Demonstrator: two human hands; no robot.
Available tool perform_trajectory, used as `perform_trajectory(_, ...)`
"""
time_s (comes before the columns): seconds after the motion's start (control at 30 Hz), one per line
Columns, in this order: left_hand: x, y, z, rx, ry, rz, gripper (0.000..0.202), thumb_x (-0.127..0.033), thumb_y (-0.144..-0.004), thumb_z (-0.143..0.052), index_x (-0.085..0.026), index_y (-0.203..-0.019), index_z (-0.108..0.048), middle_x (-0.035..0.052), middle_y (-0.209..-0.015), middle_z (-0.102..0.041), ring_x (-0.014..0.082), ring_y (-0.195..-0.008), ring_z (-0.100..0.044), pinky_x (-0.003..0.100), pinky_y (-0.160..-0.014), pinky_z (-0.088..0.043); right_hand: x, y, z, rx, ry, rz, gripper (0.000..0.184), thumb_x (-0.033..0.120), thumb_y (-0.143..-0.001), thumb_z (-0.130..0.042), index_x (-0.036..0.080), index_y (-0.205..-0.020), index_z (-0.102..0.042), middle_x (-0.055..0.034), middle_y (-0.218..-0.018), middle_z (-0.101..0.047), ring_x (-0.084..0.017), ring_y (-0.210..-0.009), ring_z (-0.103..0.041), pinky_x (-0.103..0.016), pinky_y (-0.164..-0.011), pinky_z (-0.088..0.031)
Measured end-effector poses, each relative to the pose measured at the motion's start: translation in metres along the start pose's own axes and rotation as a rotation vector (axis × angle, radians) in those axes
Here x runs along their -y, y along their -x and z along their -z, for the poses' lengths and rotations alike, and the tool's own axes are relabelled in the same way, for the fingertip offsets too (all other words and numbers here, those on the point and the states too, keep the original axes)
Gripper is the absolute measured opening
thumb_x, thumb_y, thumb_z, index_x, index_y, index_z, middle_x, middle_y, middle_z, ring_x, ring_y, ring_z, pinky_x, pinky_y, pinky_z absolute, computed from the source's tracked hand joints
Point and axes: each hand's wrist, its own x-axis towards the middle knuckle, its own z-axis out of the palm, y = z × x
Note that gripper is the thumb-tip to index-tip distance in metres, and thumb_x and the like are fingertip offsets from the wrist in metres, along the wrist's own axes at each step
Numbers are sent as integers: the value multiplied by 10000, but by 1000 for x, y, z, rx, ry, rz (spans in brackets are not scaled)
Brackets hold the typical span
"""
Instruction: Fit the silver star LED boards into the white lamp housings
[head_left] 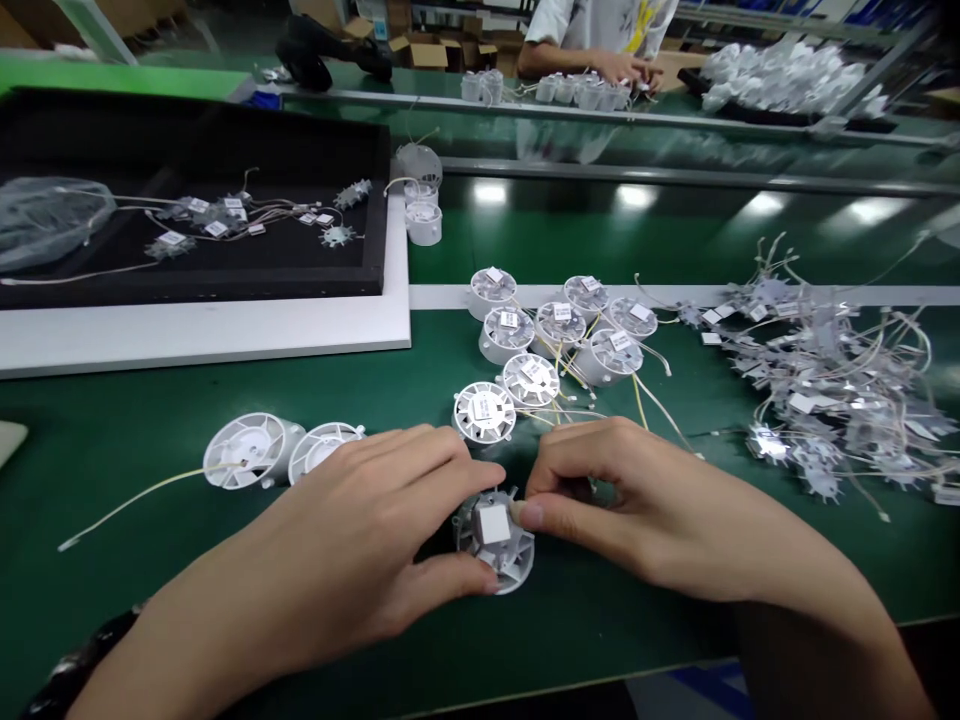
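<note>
Left hand (pixel 375 530) grasps the white plastic housing (pixel 495 540) — right hand (pixel 622 490) pinching its edge.

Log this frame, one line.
left hand: on white finned housing | right hand: pinching at its edge | to the right: tangled wired modules
</note>
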Motion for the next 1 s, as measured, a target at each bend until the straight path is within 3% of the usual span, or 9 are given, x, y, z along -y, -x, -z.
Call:
perform_trajectory(0.17,-4,1,-6,41,-112,-42,476,-369,-784,-838,-210,-1160,-594,-8,-912,-614,209,-764,-594,337,-631,-399,-3,-2,1,111,89,-25,329,449,-977,-582,209,-780,-690,36,-721,-675,-101,-652,-559,-278,-610,-331)
perform_trajectory(0.33,-6,2,-8,53,-109,-34,629,-463,-779,-825,-203,-1271,-532,8,-953,-611,216,-789,-592,343,-650,-409,-5,0,0,141,121,-48,372,503,-968,-579,206,-760,-666,34,-704,-657,-109,-659,-551,-278,-621,-334)
perform_trajectory(0.53,-4,-2,-8,84,-83,-31,344,-360,-807,-817,-250,-1039,-588,-17,-884,-563,190,-725,-542,318,-598,-335,-7,1,-1,133,139,-42,381,516,-964,-581,210,-746,-645,43,-685,-636,-103,-641,-529,-270,-604,-325)
perform_trajectory(0.73,-3,0,-9,78,-134,-59,407,-407,-796,-822,-248,-1097,-597,-6,-907,-588,208,-734,-563,336,-612,-345,-6,-2,0,120,123,-34,388,514,-947,-611,206,-715,-655,53,-616,-591,-85,-588,-483,-260,-570,-296)
perform_trajectory(1.0,-4,-4,-12,41,-182,-107,409,-467,-767,-830,-207,-1013,-632,34,-926,-649,244,-732,-617,352,-594,-394,-5,0,2,121,104,-54,377,487,-942,-627,203,-695,-647,47,-592,-580,-84,-561,-475,-245,-536,-299)
